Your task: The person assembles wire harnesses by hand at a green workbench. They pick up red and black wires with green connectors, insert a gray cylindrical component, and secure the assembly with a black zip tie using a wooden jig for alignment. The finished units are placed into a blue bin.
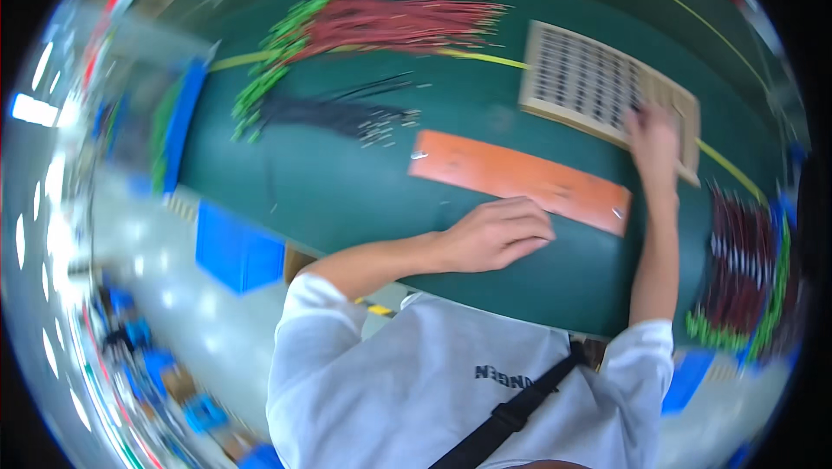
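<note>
White lamps [35,110] glare at left; glossy floor [169,287] reflects; beige tray [563,119] blurred; edges bowed, corners black.

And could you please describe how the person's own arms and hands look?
The left hand and right hand show no gloves; the right is blurred. The forearms are uncovered, below loose, whitish-grey short sleeves. No watch or cable shows on either wrist.

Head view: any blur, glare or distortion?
In the head view, the right hand is blurred over the tan tray, while the left hand looks clearer; lights glare white at far left; edges of the green table curve with the fisheye.
</note>
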Available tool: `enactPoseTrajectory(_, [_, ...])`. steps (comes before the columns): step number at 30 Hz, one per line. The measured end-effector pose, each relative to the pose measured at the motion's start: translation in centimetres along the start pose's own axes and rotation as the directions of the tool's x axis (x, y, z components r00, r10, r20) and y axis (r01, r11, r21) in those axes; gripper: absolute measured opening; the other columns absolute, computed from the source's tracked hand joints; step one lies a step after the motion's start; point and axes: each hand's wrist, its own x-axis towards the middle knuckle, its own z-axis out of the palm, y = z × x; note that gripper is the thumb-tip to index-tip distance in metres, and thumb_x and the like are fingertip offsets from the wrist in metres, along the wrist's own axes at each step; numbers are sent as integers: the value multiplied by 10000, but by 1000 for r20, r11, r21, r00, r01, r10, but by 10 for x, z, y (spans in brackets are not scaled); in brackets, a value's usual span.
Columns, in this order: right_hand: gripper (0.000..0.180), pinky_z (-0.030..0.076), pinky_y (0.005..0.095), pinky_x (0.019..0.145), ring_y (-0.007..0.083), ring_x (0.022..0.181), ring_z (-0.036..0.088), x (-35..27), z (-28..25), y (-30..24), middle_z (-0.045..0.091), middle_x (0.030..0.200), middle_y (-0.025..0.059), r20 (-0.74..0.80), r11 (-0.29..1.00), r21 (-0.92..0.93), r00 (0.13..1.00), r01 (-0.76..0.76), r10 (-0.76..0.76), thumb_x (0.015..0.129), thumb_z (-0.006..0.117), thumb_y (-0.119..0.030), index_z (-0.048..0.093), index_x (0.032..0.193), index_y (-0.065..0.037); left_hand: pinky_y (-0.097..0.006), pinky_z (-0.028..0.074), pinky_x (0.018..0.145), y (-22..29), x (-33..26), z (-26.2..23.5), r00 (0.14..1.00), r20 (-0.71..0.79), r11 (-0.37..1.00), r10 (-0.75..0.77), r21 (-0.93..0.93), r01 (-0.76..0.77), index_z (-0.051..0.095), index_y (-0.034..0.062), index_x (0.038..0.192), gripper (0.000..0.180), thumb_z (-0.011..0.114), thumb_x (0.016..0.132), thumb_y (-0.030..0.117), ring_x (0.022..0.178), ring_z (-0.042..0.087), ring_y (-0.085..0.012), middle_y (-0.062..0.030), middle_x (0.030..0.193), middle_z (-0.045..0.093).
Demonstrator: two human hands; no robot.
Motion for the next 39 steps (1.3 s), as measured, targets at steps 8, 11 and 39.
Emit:
enactPoseTrajectory(8, [230, 515, 335, 678, 161, 720, 638, -9, 19, 12, 653, 936, 85, -110, 981, 188, 991, -55, 76, 977, 690, -224, 682, 1080, -19, -419, 525, 772, 5, -74, -154, 878, -476, 279, 56, 852, 444, 698, 72, 1057, 250, 643, 825, -4, 903, 652, -317, -113, 1011, 694])
enactPoseTrajectory(11, [233, 520, 351, 719, 188, 762, 647, -3, 13, 0, 655, 958, 97, -121, 971, 217, 984, -101, 129, 969, 682, -208, 673, 1099, -14, -414, 509, 807, 10, -128, -218, 778, -610, -322, -151, 774, 545, 676, 123, 1078, 272, 602, 833, 33, 1018, 628, -274, -99, 1080, 648])
enactPoseTrajectory(39, [309, 512, 266, 693, 98, 721, 600, 3, 20, 18, 666, 854, 52, -89, 832, 517, 954, -200, 285, 968, 709, -244, 674, 1121, 22, -431, 550, 766, -56, -36, -376, 812, -571, 235, 124, 811, 535, 688, 57, 1087, 161, 587, 963, 77, 895, 684, -354, -152, 1019, 681])
